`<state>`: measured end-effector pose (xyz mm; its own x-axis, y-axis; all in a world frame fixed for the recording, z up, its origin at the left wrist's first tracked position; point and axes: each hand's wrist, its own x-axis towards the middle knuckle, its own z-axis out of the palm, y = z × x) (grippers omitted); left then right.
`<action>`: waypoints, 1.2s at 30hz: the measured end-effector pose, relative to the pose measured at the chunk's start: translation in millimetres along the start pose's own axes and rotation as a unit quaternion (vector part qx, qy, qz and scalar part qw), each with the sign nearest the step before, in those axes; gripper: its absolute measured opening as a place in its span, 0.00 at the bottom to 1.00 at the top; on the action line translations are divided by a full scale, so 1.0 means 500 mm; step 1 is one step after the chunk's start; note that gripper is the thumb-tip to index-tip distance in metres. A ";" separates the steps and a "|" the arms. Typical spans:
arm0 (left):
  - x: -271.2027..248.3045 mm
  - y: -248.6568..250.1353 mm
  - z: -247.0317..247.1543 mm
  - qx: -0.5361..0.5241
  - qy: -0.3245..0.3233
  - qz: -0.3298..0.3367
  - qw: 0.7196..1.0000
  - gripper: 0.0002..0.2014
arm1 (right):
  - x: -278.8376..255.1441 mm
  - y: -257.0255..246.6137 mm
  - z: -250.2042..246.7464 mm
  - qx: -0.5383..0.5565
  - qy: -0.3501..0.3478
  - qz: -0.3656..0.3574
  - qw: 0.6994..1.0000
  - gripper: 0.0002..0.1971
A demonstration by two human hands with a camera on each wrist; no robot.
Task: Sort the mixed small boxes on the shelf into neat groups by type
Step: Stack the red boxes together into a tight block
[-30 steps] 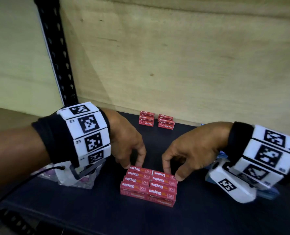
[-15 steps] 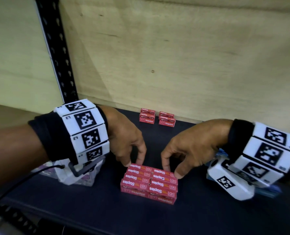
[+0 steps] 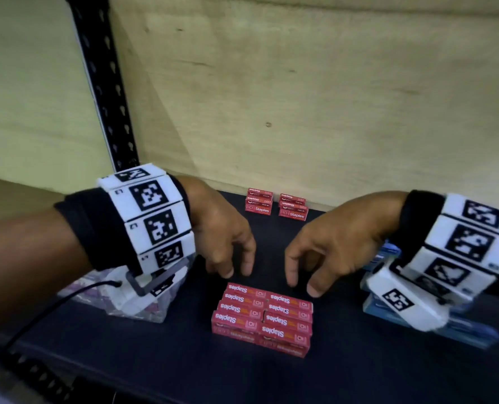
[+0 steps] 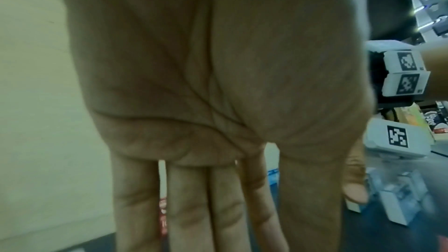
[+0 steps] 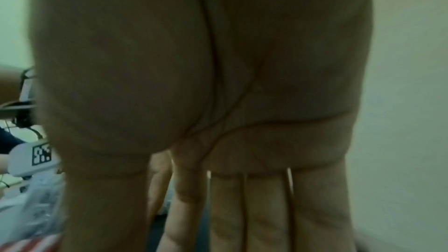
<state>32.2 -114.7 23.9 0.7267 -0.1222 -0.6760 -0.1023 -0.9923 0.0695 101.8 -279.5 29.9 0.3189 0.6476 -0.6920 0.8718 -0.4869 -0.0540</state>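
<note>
A block of several red staples boxes [image 3: 263, 316] lies in two tidy columns on the dark shelf [image 3: 344, 368], near its front. Two short stacks of the same red boxes [image 3: 276, 203] stand at the back by the wooden wall. My left hand [image 3: 230, 255] hovers just behind the block's left column, fingers relaxed and pointing down, holding nothing. My right hand [image 3: 315, 263] hovers behind the right column, likewise empty, its thumb tip close above the top box. In both wrist views the palms [image 4: 218, 83] [image 5: 218, 83] fill the picture with straight fingers.
A clear plastic bag [image 3: 143, 301] lies under my left wrist. Blue boxes [image 3: 464, 330] sit under my right wrist at the shelf's right. A black perforated upright [image 3: 102, 83] stands at the back left. The wooden back wall [image 3: 330, 97] closes the shelf.
Both hands have lifted off the far edge of the red block and spread slightly apart. The block stays where it was.
</note>
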 end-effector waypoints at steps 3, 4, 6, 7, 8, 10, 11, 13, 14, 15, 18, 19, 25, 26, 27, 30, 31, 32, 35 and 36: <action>0.017 -0.009 -0.025 -0.025 0.072 -0.009 0.997 0.13 | 0.016 0.030 -0.027 0.012 0.051 0.021 0.998 0.13; 0.024 -0.013 -0.039 -0.027 0.101 -0.016 0.994 0.12 | 0.022 0.043 -0.039 0.004 0.081 0.034 0.996 0.12; 0.041 -0.026 -0.072 -0.019 0.156 -0.034 0.987 0.09 | 0.036 0.071 -0.067 -0.023 0.140 0.060 0.988 0.11; 0.051 -0.034 -0.088 -0.007 0.179 -0.042 0.983 0.09 | 0.044 0.086 -0.081 -0.035 0.163 0.071 0.983 0.10; 0.062 -0.041 -0.103 0.011 0.198 -0.051 0.979 0.08 | 0.053 0.101 -0.096 -0.045 0.179 0.081 0.979 0.10; 0.084 -0.055 -0.129 0.045 0.225 -0.073 0.971 0.08 | 0.072 0.129 -0.120 -0.046 0.193 0.093 0.976 0.10; 0.095 -0.061 -0.137 0.053 0.228 -0.081 0.969 0.09 | 0.081 0.140 -0.128 -0.041 0.193 0.097 0.975 0.10; 0.117 -0.072 -0.151 0.060 0.217 -0.091 0.970 0.10 | 0.102 0.158 -0.138 -0.040 0.189 0.100 0.976 0.10; 0.128 -0.078 -0.155 0.062 0.212 -0.095 0.971 0.10 | 0.112 0.164 -0.140 -0.043 0.186 0.101 0.976 0.10; 0.139 -0.083 -0.158 0.064 0.208 -0.097 0.971 0.10 | 0.122 0.169 -0.142 -0.048 0.183 0.101 0.977 0.10; 0.161 -0.090 -0.162 0.071 0.193 -0.104 0.973 0.11 | 0.145 0.173 -0.144 -0.066 0.173 0.104 0.977 0.11; 0.167 -0.091 -0.163 0.073 0.186 -0.102 0.974 0.13 | 0.149 0.172 -0.145 -0.071 0.169 0.104 0.978 0.10; 0.186 -0.091 -0.164 0.091 0.160 -0.087 0.979 0.15 | 0.169 0.167 -0.152 -0.085 0.146 0.111 0.979 0.10; 0.187 -0.089 -0.163 0.100 0.157 -0.087 0.979 0.15 | 0.171 0.166 -0.153 -0.084 0.137 0.115 0.980 0.10; 0.189 -0.089 -0.161 0.101 0.164 -0.077 0.978 0.13 | 0.173 0.164 -0.152 -0.082 0.130 0.118 0.981 0.10; 0.188 -0.092 -0.152 0.110 0.203 -0.065 0.971 0.05 | 0.171 0.159 -0.147 -0.083 0.127 0.113 0.982 0.08; 0.180 -0.091 -0.148 0.109 0.206 -0.057 0.971 0.09 | 0.168 0.157 -0.145 -0.085 0.128 0.110 0.982 0.07; 0.178 -0.092 -0.148 0.108 0.188 -0.055 0.975 0.08 | 0.164 0.154 -0.144 -0.085 0.126 0.108 0.982 0.07; 0.150 -0.074 -0.141 0.108 0.145 -0.057 0.982 0.08 | 0.141 0.139 -0.135 -0.062 0.106 0.100 0.987 0.08; 0.142 -0.068 -0.136 0.108 0.132 -0.065 0.983 0.09 | 0.134 0.131 -0.130 -0.053 0.099 0.094 0.989 0.08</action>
<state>133.4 -90.8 23.4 0.8917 -0.0233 -0.4520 -0.1181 -0.9761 -0.1825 204.4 -230.0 26.8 0.5370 0.6584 -0.5274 0.8207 -0.5525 0.1458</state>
